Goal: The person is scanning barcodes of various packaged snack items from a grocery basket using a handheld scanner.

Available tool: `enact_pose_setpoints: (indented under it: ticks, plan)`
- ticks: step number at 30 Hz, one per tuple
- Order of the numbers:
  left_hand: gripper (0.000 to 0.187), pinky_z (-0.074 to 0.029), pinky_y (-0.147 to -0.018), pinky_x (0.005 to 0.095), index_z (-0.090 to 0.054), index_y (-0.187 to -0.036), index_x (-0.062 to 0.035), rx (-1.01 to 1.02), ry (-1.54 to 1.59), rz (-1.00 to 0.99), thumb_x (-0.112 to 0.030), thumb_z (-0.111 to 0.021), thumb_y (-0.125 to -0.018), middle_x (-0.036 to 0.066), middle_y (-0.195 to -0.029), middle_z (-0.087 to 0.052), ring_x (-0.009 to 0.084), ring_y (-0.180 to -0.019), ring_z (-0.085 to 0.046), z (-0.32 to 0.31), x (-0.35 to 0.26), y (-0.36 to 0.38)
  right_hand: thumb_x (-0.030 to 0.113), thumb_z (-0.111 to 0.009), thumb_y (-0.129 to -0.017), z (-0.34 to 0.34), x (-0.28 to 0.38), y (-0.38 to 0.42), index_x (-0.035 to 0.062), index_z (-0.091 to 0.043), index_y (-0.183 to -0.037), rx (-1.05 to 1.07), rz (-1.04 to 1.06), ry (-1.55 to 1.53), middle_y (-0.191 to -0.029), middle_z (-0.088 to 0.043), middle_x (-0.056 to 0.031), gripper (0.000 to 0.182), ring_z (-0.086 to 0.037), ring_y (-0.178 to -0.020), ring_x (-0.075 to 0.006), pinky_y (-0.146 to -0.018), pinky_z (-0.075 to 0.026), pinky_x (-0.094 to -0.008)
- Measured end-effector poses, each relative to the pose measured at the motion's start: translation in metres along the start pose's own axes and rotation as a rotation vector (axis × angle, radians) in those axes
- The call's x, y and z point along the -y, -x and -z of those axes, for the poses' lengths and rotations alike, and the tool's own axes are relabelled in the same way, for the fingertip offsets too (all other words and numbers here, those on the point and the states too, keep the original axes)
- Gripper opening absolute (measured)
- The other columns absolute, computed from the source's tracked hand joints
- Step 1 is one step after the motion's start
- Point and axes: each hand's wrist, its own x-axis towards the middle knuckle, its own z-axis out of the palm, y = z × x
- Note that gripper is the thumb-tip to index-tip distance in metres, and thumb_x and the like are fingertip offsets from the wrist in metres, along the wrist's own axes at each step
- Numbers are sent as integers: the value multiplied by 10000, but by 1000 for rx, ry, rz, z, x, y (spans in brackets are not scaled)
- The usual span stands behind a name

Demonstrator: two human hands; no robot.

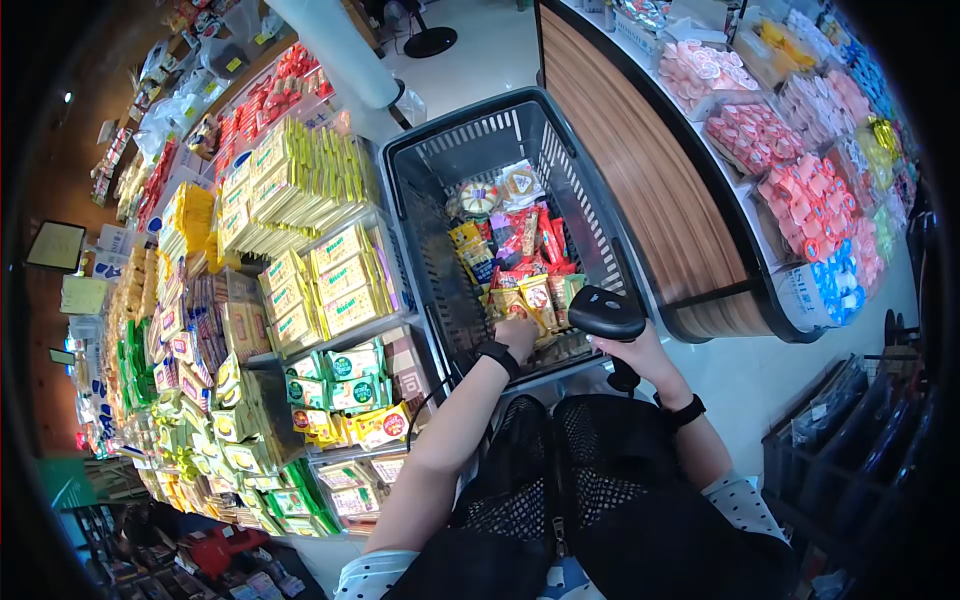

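black vest [615, 440] near basket rim [568, 372], left hand [515, 337] inside, right hand [638, 352] holding scanner [606, 313].

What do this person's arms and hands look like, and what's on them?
The left hand and right hand are gloveless. Each wrist wears a black band. The short, pale sleeves have dark polka dots.

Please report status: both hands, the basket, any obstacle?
Left hand among packets in basket, grip unclear. Right hand holding black scanner. Scanner partly blocks view of basket's near right corner.
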Motion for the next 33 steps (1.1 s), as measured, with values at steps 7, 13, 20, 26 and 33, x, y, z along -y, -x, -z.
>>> enact_pose_setpoints:
  ticks: [7, 13, 20, 26, 33]
  plan:
    - [260, -497, -683, 355, -605, -857, -15, -109, 207, -35, -218, -651, -703, 166, -829, -623, 288, -814, -609, -3, 3, -7, 194, -733, -679, 10, -1, 3, 41, -633, -929, 12, 149, 144, -835, -657, -77, 309, -630, -770, -161, -709, -476, -279]
    - [246, -462, -627, 295, -511, -825, 9, -531, 1084, 144, -189, -613, -719, 144, -723, -605, 203, -670, -602, 34, -10, 0, 241, -739, -660, 18, -6, -2, 56, -629, -919, 28, 182, 199, -822, -657, -89, 337, -641, -766, -201, -694, -487, -296]
    - [113, -419, -724, 251, -450, -836, -79, -657, 2020, -64, -58, -456, -726, 17, -803, -520, 96, -770, -503, 43, 7, 2, 307, -736, -650, 22, 3, -3, 79, -646, -902, 40, 170, 274, -825, -654, -90, 351, -636, -766, -230, -691, -488, -301]
    - [215, -470, -709, 282, -414, -959, -118, -670, 2156, 201, -82, -539, -789, 60, -890, -517, 156, -817, -546, 33, 29, -4, 329, -727, -651, 30, 11, -3, 77, -642, -892, 87, 167, 334, -827, -647, -105, 360, -627, -772, -252, -687, -488, -317]
    - [239, -469, -703, 263, -411, -1026, -97, -587, 1911, -10, -56, -537, -828, 87, -899, -580, 144, -811, -584, 72, -2, 13, 389, -683, -674, 42, 12, -12, 94, -647, -851, 131, 188, 449, -766, -640, -116, 346, -615, -729, -286, -651, -489, -348]
